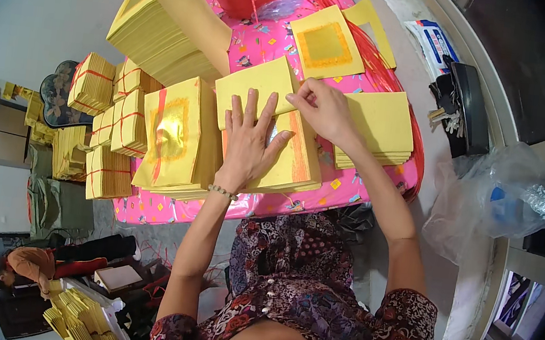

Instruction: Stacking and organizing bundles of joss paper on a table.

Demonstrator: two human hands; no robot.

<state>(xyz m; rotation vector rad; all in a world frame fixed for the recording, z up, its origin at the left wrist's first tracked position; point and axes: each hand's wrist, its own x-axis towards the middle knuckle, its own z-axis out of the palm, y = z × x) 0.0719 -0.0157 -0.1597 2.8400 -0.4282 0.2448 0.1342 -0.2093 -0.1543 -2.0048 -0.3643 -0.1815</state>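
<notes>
On the pink patterned tablecloth (260, 42), at the middle of the work surface, the person is folding a yellow paper sheet (258, 86) that lies on top of a stack of yellow sheets with a silver foil square (296, 166). The left hand (249, 142) lies flat with its fingers spread, pressing the stack and the lower edge of the sheet down, while the right hand (320, 108) pinches the sheet's right corner between thumb and fingertips. Judging by the raised, tilted flap, the fold looks half made; the move in hand seems to call for a steady press from the flat hand while the pinched corner is brought over and creased. Just beside, on the left, lies a gold-foil stack (172, 133); beyond it sit red-tied bundles (123, 127), and a tall yellow stack (168, 24) stands behind.
</notes>
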